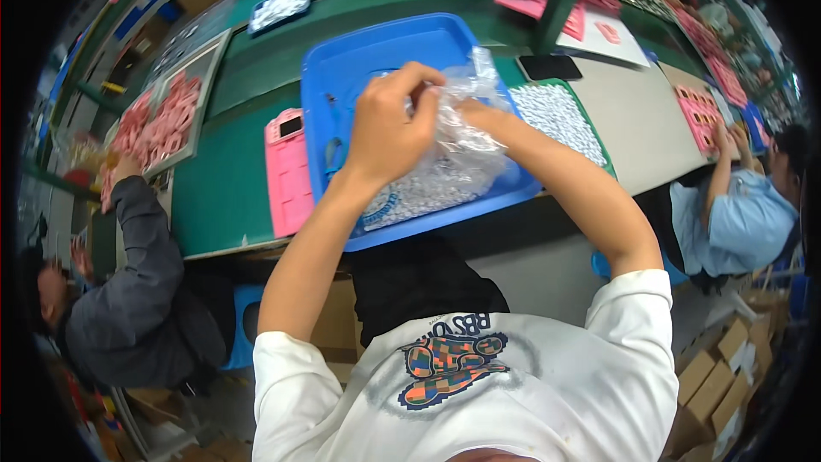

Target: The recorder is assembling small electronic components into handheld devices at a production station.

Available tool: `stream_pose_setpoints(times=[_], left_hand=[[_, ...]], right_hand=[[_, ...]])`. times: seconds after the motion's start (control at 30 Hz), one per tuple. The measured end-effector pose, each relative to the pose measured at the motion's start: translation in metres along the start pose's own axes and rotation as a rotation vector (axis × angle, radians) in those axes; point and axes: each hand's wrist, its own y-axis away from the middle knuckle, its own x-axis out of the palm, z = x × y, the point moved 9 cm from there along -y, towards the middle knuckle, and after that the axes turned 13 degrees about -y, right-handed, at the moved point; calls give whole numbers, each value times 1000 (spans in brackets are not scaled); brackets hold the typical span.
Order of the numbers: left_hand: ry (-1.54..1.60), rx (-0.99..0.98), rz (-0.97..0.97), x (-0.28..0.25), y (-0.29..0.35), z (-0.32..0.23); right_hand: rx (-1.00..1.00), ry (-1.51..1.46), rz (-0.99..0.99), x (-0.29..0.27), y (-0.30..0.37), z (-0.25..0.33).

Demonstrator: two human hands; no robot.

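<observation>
Over the blue tray (342, 60), both hands, left (389, 124) and right (479, 113), grip a clear bag (466, 133) closed-fingered, with small white parts (419, 192) seemingly partly emptied below, some perhaps left inside, beside a pink jig (286, 175) on the green surface (222, 180).

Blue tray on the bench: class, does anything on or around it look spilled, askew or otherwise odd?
Nothing stands out. Both hands, left and right, grip a crumpled clear plastic bag over the blue tray, and the small white pieces lie inside its rim. The pink jig lies flat beside it.
</observation>
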Motion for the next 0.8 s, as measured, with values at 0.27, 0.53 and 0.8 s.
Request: stream_pose_setpoints(times=[0.27,0.53,0.8], left_hand=[[182,-175,-29,1,6,27],[185,-221,25,15,7,33],[162,-243,33,18,9,35]], right_hand=[[290,20,14,-31,30,21],[240,55,-62,-20,41,-1],[191,-41,-115,-12,36,-14]])
